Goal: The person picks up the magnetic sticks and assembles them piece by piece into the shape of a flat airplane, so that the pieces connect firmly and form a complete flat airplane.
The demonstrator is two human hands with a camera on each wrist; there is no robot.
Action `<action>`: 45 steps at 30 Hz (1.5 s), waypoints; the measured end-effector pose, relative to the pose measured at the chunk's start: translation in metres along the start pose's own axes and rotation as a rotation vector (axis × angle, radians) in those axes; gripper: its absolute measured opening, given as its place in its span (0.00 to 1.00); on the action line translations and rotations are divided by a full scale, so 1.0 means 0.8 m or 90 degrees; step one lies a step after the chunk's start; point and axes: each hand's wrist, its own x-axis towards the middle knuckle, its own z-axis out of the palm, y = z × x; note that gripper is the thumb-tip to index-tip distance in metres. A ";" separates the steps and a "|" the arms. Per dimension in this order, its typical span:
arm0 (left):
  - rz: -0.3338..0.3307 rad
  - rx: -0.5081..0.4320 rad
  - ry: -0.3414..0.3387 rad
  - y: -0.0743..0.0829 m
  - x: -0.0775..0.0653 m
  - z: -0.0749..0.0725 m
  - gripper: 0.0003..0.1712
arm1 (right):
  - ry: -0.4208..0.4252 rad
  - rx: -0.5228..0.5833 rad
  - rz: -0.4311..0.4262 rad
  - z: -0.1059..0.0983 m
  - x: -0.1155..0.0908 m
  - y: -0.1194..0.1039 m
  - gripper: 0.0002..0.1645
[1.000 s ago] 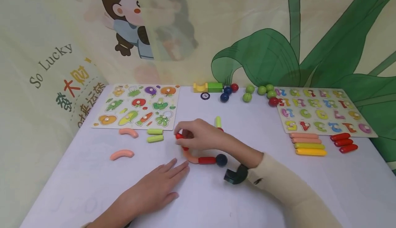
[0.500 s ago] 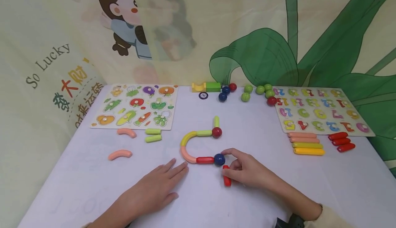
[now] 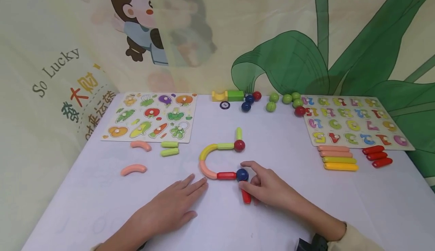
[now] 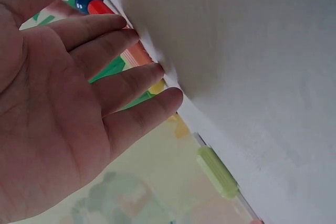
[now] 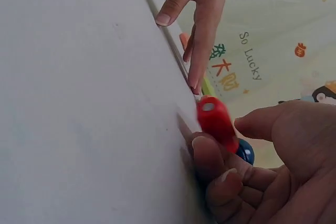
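Right hand (image 3: pixel 268 185): narrow grip on a red rod (image 3: pixel 246 196), thumb on one side, fingers curled on the other. Index reaches past the blue ball (image 3: pixel 242 175). Rod sits just below that ball, near end toward the person. Thumb covers the upper end, so can't tell if rod and ball touch.

Left hand (image 3: pixel 173 205): holding nothing, fingers straight and spread, palm down on the white table (image 3: pixel 272 228). Fingertips just beside the pink curve (image 3: pixel 205 171).

Chain, from the blue ball: flat red rod (image 3: pixel 226 175), pink curve, yellow curve (image 3: pixel 205 151), green rod (image 3: pixel 225 146), red ball (image 3: pixel 239 145), upright-pointing green rod (image 3: pixel 239 133) running away from the person. C shape, gap on the right.

Left of chain: two loose pink curves (image 3: pixel 141 145), two short green rods (image 3: pixel 169 144), near the veg board (image 3: pixel 188 111). Right: three spare red rods (image 3: pixel 376 156) beside four pink and yellow rods (image 3: pixel 340 160), in front of the number board (image 3: pixel 404 148). Green balls (image 3: pixel 287 99) at the back.
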 end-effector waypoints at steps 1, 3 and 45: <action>-0.001 -0.001 0.001 -0.001 -0.001 0.000 0.41 | 0.004 -0.015 -0.007 -0.003 0.001 -0.002 0.35; -0.005 -0.001 0.006 -0.003 -0.004 0.000 0.41 | 0.017 -0.049 -0.030 -0.013 0.006 -0.008 0.31; -0.072 -0.041 0.019 -0.024 -0.019 -0.004 0.41 | 0.031 -0.361 0.100 -0.118 0.196 -0.067 0.20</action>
